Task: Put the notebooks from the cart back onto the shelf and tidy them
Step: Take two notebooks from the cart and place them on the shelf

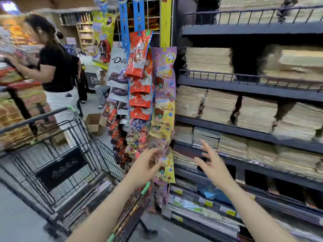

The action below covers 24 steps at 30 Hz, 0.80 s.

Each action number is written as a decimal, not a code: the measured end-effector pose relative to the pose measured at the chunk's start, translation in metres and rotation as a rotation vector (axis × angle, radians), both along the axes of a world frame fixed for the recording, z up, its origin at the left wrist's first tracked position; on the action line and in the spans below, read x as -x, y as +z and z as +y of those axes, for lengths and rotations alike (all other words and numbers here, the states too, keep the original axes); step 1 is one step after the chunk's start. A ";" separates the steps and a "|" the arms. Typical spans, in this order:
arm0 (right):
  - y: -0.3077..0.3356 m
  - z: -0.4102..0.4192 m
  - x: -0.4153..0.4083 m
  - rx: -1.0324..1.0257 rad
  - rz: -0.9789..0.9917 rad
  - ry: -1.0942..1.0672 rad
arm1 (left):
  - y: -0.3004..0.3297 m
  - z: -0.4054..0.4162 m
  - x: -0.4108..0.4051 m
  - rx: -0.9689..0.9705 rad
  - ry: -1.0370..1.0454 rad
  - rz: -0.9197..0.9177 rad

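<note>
Both hands are seen raised in front of the dark metal shelf [227,126], and nothing is held in either. The left hand [146,167] is blurred, its fingers loosely extended toward the hanging snack packets [139,70]; the right hand [212,165] is spread wide, fingers apart, just before a low tier of the shelf. Stacked notebooks [206,137] are found directly beyond the right hand's fingertips, not touched by them, and further kraft-coloured stacks [257,114] are ranged along the tiers above and to the right. The black wire cart [57,154], with green trim on its handle, is placed below and left of the left hand; some flat items can be made out low in its basket, too blurred to be named. On a grey packet [117,67] the letters "Do" can be read; other print is illegible. Yellow price tags [208,203] are fixed along the lowest shelf edges. A grey shop floor [17,215] is seen, and a person in a black top [56,67] is standing at another display on the left.
</note>
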State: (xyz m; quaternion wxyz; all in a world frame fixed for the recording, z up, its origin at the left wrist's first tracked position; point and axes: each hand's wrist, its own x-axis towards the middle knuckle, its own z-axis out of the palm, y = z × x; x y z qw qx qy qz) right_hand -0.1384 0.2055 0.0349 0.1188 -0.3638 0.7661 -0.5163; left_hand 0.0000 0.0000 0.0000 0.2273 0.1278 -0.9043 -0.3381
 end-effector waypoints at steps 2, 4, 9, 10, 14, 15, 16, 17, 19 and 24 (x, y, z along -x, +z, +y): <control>-0.025 -0.023 -0.027 -0.059 -0.033 0.041 | -0.027 -0.021 -0.034 0.014 0.054 -0.081; -0.056 -0.048 -0.060 -0.109 -0.066 0.103 | -0.062 -0.046 -0.075 -0.031 0.094 -0.158; -0.122 -0.122 -0.135 -0.193 -0.177 0.069 | -0.110 -0.122 -0.169 -0.078 0.115 -0.287; -0.132 -0.139 -0.151 -0.204 -0.216 0.055 | -0.117 -0.142 -0.186 -0.083 0.119 -0.322; -0.164 -0.200 -0.206 -0.231 -0.330 -0.003 | -0.142 -0.210 -0.237 -0.058 0.109 -0.436; -0.172 -0.217 -0.217 -0.241 -0.346 -0.021 | -0.148 -0.228 -0.246 -0.059 0.098 -0.457; -0.178 -0.229 -0.227 -0.252 -0.353 -0.026 | -0.152 -0.240 -0.251 -0.069 0.096 -0.476; -0.184 -0.234 -0.235 -0.269 -0.356 -0.021 | -0.156 -0.247 -0.254 -0.078 0.105 -0.475; -0.195 -0.255 -0.246 -0.283 -0.395 -0.037 | -0.165 -0.273 -0.255 -0.122 0.092 -0.505; -0.220 -0.301 -0.247 -0.319 -0.508 -0.067 | -0.188 -0.331 -0.238 -0.215 0.063 -0.554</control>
